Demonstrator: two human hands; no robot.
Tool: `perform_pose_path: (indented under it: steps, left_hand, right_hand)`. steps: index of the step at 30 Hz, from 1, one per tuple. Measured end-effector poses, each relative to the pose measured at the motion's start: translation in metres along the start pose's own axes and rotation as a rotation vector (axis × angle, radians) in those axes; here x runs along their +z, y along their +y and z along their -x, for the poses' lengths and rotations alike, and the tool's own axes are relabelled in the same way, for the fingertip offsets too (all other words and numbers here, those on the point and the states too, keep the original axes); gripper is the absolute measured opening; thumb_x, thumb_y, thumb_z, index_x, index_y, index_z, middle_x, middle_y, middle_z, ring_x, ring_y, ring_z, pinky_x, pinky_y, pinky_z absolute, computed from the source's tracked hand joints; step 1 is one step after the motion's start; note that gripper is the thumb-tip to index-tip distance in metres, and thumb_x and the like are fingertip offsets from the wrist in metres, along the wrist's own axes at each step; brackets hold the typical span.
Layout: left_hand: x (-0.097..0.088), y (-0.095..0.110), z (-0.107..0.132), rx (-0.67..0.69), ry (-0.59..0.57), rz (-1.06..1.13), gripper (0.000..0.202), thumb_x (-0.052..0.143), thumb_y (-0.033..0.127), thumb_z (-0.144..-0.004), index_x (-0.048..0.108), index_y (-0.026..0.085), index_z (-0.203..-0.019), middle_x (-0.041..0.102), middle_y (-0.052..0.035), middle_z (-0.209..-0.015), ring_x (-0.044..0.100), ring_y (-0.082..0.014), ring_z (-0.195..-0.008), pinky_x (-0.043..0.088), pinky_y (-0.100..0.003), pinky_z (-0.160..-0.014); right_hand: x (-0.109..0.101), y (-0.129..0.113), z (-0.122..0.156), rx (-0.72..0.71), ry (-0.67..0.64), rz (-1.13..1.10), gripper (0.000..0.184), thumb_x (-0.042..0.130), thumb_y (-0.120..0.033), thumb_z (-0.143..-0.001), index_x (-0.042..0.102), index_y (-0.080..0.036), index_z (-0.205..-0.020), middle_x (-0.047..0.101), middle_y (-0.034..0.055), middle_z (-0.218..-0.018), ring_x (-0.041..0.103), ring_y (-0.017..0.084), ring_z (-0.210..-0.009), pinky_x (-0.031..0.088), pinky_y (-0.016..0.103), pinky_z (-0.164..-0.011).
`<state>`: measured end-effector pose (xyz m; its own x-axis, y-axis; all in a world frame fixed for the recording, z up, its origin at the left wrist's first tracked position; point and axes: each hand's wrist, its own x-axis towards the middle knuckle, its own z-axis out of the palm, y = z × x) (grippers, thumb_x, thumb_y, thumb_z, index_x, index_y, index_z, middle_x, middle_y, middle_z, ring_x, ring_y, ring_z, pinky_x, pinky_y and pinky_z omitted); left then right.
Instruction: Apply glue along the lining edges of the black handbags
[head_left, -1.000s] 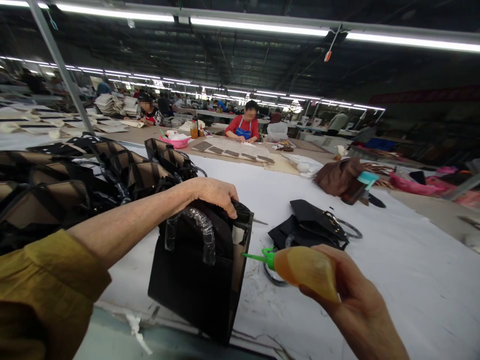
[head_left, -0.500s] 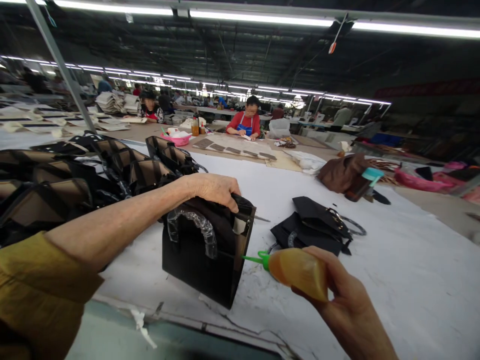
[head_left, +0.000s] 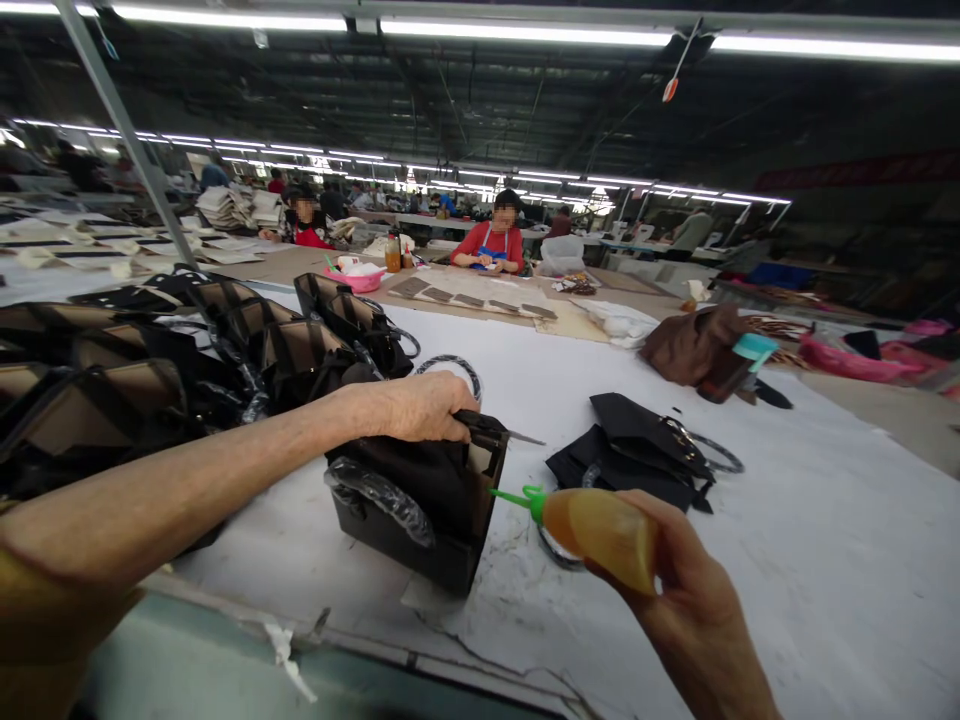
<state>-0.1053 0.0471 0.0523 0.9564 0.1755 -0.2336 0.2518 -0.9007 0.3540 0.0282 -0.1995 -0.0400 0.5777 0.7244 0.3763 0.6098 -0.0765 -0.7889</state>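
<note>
My left hand [head_left: 429,405] is closed on the top edge of a black handbag [head_left: 409,540], which leans back on the white table. A plastic-wrapped handle [head_left: 382,500] hangs over its near face. From beside my fingers a thin pointed metal blade [head_left: 527,438] juts right; its other end is hidden. My right hand [head_left: 675,560] grips a squeeze bottle [head_left: 600,530] of amber liquid, held sideways. Its green nozzle [head_left: 517,498] points left at the bag's open side edge; I cannot tell whether the tip touches. Flat black bag pieces [head_left: 630,455] with a ring handle lie beyond the bottle.
Several black bags with tan linings [head_left: 112,400] crowd the left. At the back right are a brown cloth bundle [head_left: 686,345] and a dark jar with a teal lid [head_left: 731,370]. A co-worker in red [head_left: 491,245] sits across, near a pink basket [head_left: 356,278].
My left hand has tipped the bag's top away and lowered it slightly, and a far handle now shows behind. The bottle stays nearly in place, its nozzle still by the side edge.
</note>
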Motion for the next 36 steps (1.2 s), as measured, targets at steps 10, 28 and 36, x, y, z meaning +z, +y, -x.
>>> perform_pose_path:
  steps: [10, 28, 36]
  left_hand:
    - [0.014, 0.003, 0.004, -0.031, 0.064, -0.05, 0.008, 0.059, 0.021, -0.072, 0.065, 0.016, -0.075, 0.059, 0.0015, -0.062, 0.052, -0.0116, -0.059, 0.033, -0.018, -0.05]
    - [0.034, 0.012, 0.019, -0.025, 0.113, -0.121, 0.007, 0.055, 0.018, -0.077, 0.06, 0.017, -0.073, 0.063, -0.0003, -0.072, 0.059, -0.0139, -0.07, 0.04, -0.02, -0.063]
    - [0.041, 0.02, 0.026, -0.029, 0.114, -0.188, 0.004, 0.057, 0.019, -0.08, 0.06, 0.017, -0.078, 0.063, -0.0021, -0.079, 0.059, -0.0161, -0.078, 0.041, -0.022, -0.069]
  right_hand:
    - [-0.01, 0.009, -0.002, -0.162, 0.013, 0.149, 0.036, 0.06, -0.027, -0.08, 0.05, -0.028, -0.115, 0.061, -0.0005, -0.106, 0.059, 0.019, -0.091, 0.047, 0.022, -0.077]
    - [0.017, 0.055, 0.02, -0.038, -0.149, 0.034, 0.037, 0.054, -0.022, -0.079, 0.052, -0.027, -0.115, 0.06, 0.0032, -0.109, 0.056, 0.024, -0.096, 0.044, 0.033, -0.08]
    - [0.027, 0.076, 0.03, 0.053, -0.161, 0.026, 0.04, 0.058, -0.026, -0.078, 0.051, -0.027, -0.117, 0.059, 0.0042, -0.109, 0.055, 0.026, -0.096, 0.042, 0.037, -0.081]
